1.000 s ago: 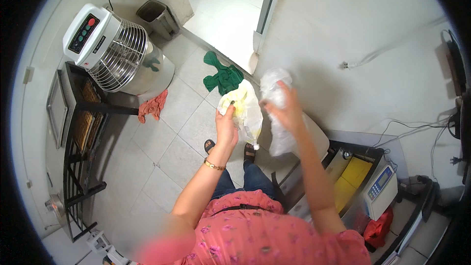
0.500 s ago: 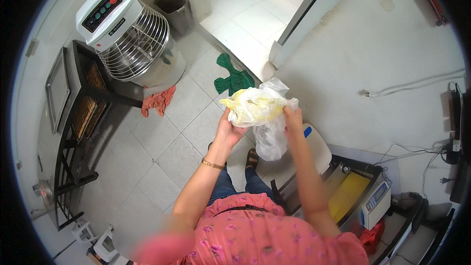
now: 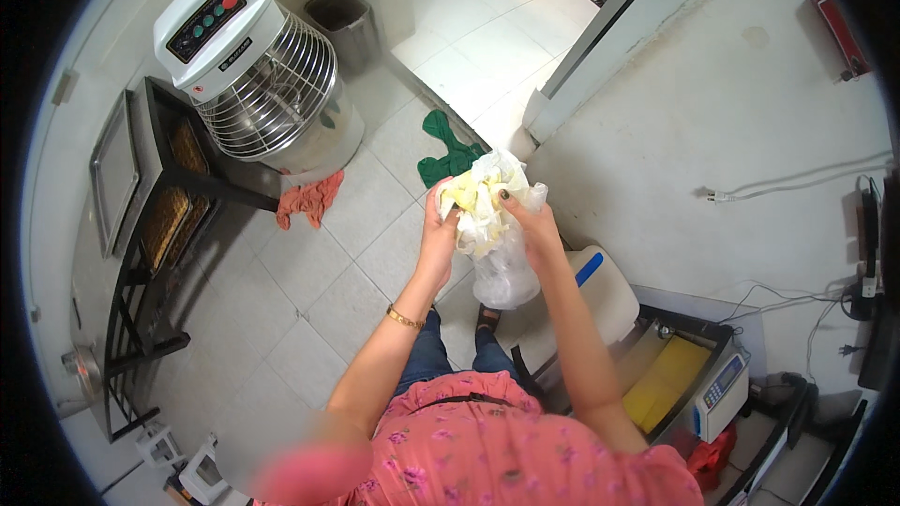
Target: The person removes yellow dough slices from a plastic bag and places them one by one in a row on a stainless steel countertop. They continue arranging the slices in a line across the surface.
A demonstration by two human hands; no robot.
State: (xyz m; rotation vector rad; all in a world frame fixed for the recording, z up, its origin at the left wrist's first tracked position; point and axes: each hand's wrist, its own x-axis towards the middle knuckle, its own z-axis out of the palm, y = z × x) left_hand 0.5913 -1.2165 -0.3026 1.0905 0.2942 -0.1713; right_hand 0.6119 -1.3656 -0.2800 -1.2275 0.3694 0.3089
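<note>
In front of me, held up above the floor, is a crumpled, thin plastic bag (image 3: 484, 201), white with yellow patches. A clear part of the plastic (image 3: 506, 272) hangs below it between my forearms. My left hand (image 3: 437, 230) grips the bundle from its left side, fingers partly hidden behind the plastic. On the other side, my right hand (image 3: 536, 225) is closed on it, with the thumb pressed on top. Whether anything is inside the crumpled part I cannot tell.
A spiral mixer (image 3: 258, 75) with a wire guard stands at far left, beside a grey bin (image 3: 342, 23). A black rack (image 3: 155, 159) holds trays. A green cloth (image 3: 445, 155) and an orange cloth (image 3: 307, 199) lie on the floor. At right are a white lidded container (image 3: 605, 295) and a scale (image 3: 722, 394).
Both hands have come closer together, bunching the plastic bag into a narrower, more upright bundle. My right thumb now presses over its top. The view has shifted slightly.
</note>
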